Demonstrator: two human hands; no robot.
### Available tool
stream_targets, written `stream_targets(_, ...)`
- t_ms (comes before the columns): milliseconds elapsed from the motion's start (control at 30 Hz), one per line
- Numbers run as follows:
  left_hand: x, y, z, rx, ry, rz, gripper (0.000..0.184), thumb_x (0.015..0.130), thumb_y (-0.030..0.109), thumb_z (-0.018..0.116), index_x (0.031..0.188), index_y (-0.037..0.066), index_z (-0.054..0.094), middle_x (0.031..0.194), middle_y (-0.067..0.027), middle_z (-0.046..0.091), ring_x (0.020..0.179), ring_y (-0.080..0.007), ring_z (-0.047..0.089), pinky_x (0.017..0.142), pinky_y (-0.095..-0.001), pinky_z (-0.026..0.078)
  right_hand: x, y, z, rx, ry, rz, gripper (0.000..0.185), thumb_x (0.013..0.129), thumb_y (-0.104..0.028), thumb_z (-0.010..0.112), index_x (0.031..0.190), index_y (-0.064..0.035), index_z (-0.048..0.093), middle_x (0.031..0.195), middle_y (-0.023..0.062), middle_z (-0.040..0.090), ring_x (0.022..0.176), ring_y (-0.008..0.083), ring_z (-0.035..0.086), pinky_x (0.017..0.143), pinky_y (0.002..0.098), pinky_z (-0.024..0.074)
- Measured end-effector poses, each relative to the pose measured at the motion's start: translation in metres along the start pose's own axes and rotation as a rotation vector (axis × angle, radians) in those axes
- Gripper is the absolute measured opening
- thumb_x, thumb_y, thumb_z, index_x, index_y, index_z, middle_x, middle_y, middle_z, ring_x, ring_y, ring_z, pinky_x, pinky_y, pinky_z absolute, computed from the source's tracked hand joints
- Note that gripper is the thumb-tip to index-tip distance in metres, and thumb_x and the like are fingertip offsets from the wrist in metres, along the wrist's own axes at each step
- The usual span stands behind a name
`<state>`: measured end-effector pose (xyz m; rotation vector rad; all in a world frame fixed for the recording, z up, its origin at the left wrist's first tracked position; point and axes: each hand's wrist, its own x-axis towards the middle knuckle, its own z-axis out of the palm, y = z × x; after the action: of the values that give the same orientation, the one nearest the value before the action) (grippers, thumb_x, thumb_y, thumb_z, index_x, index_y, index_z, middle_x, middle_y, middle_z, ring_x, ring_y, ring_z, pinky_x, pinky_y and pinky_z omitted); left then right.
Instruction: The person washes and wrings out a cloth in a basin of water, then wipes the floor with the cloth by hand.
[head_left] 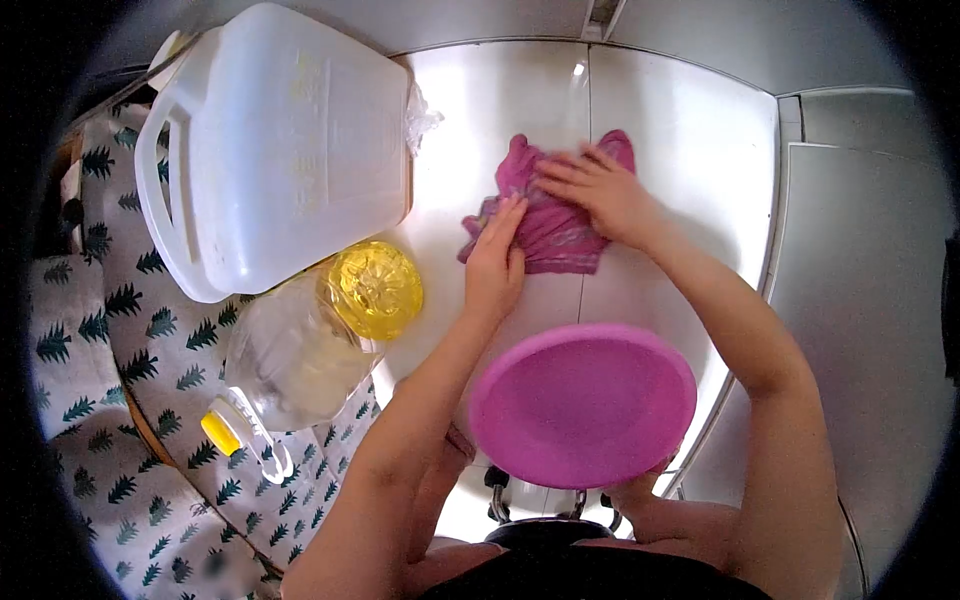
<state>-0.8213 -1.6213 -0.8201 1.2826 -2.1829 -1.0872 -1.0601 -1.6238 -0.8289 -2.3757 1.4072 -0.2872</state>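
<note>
A crumpled magenta cloth (pixel 560 245) with faint greyish streaks lies bunched on the white tiled floor. My left hand (pixel 497 258) rests against its left side, fingers stretched out flat over the fabric. On its upper right part lies my right hand (pixel 612 196), fingers extended and slightly apart, a little blurred by motion. Neither hand has its fingers closed round the fabric. Between my forearms, nearer my body, is a round pink basin (pixel 583 410); no water can be made out in it.
A large white plastic jug (pixel 300 150) stands at the upper left. Below it leans a clear bottle (pixel 300 360) with yellow liquid and a yellow cap. Tree-patterned fabric (pixel 130 400) covers the left side. Grey panels (pixel 860 300) border the right. White tiled floor (pixel 690 120) surrounds the cloth.
</note>
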Motion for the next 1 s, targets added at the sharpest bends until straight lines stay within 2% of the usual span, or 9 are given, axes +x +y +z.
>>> stream_targets(67,0.008,-0.003,-0.011,-0.127,0.053,-0.005,0.062,0.077,-0.009,0.044,0.137,0.003,0.049,0.146,-0.0209,0.044,0.137,-0.0379,0.041,0.116,-0.0412,0.030,0.003,-0.008,-0.004,-0.073,0.031,0.122,0.072,0.074,-0.013,0.066,0.142,-0.0030,0.045,0.154,0.0135,0.038,0.146,0.0272,0.030,0.122,0.0479,0.0192)
stream_targets(133,0.012,-0.007,-0.016,-0.042,0.234,-0.003,0.059,0.074,-0.012,0.040,0.131,-0.002,0.050,0.135,-0.0215,0.049,0.129,-0.0385,0.046,0.114,-0.0424,0.033,0.017,-0.032,-0.005,-0.006,0.060,0.274,0.076,0.077,-0.027,0.068,0.144,-0.0010,0.043,0.156,0.0159,0.034,0.148,0.0289,0.025,0.122,0.0482,0.0160)
stream_targets(167,0.009,-0.017,-0.014,-0.012,0.322,-0.026,0.060,0.073,-0.012,0.040,0.132,-0.002,0.049,0.133,-0.0217,0.050,0.128,-0.0386,0.046,0.113,-0.0427,0.033,0.023,-0.036,0.012,-0.033,0.094,0.241,0.090,0.078,-0.050,0.068,0.146,0.0010,0.038,0.158,0.0183,0.028,0.149,0.0315,0.020,0.123,0.0483,0.0123)
stream_targets(300,-0.003,-0.033,-0.011,0.001,0.509,-0.192,0.068,0.071,-0.013,0.040,0.138,-0.003,0.041,0.135,-0.0225,0.046,0.130,-0.0381,0.042,0.114,-0.0435,0.031,0.055,-0.046,0.034,0.015,0.203,0.169,0.108,0.075,-0.064,0.068,0.150,0.0020,0.027,0.159,0.0170,0.026,0.148,0.0318,0.021,0.122,0.0500,0.0120)
stream_targets(367,-0.008,-0.044,-0.005,0.021,0.561,-0.243,0.074,0.069,-0.014,0.041,0.143,-0.004,0.036,0.138,-0.0231,0.044,0.131,-0.0384,0.042,0.114,-0.0435,0.030,0.083,-0.043,0.040,0.041,0.256,0.148,0.102,0.076,-0.062,0.068,0.150,-0.0028,0.031,0.158,0.0168,0.027,0.148,0.0319,0.021,0.122,0.0490,0.0120)
stream_targets(467,-0.003,-0.038,-0.006,-0.229,0.582,-0.277,0.078,0.069,-0.014,0.041,0.146,-0.004,0.033,0.141,-0.0244,0.042,0.133,-0.0387,0.041,0.116,-0.0430,0.028,0.122,-0.043,0.043,0.047,0.317,0.159,0.094,0.076,-0.058,0.069,0.150,-0.0101,0.036,0.156,0.0157,0.030,0.147,0.0312,0.023,0.122,0.0482,0.0136)
stream_targets(600,0.003,-0.028,-0.013,-0.036,0.554,-0.224,0.080,0.069,-0.013,0.041,0.148,-0.004,0.031,0.144,-0.0254,0.041,0.135,-0.0390,0.039,0.118,-0.0415,0.025,0.146,-0.048,0.054,0.051,0.462,0.189,0.076,0.076,-0.046,0.069,0.142,-0.0153,0.049,0.151,0.0137,0.041,0.145,0.0297,0.029,0.120,0.0503,0.0167)
stream_targets(800,0.001,-0.028,-0.013,0.042,0.522,-0.201,0.078,0.068,-0.013,0.040,0.145,-0.006,0.034,0.144,-0.0254,0.040,0.137,-0.0398,0.037,0.118,-0.0426,0.024,0.118,-0.066,0.067,0.129,0.310,-0.059,0.061,0.078,-0.021,0.063,0.138,-0.0118,0.053,0.145,0.0079,0.049,0.140,0.0244,0.037,0.120,0.0470,0.0211)
stream_targets(1000,-0.017,-0.025,-0.006,-0.039,0.489,-0.265,0.075,0.069,-0.014,0.039,0.144,-0.006,0.034,0.144,-0.0248,0.040,0.139,-0.0395,0.034,0.119,-0.0427,0.023,0.089,-0.065,0.059,0.210,0.137,-0.308,0.058,0.075,-0.014,0.064,0.132,-0.0115,0.058,0.143,0.0049,0.051,0.139,0.0222,0.040,0.120,0.0442,0.0242)
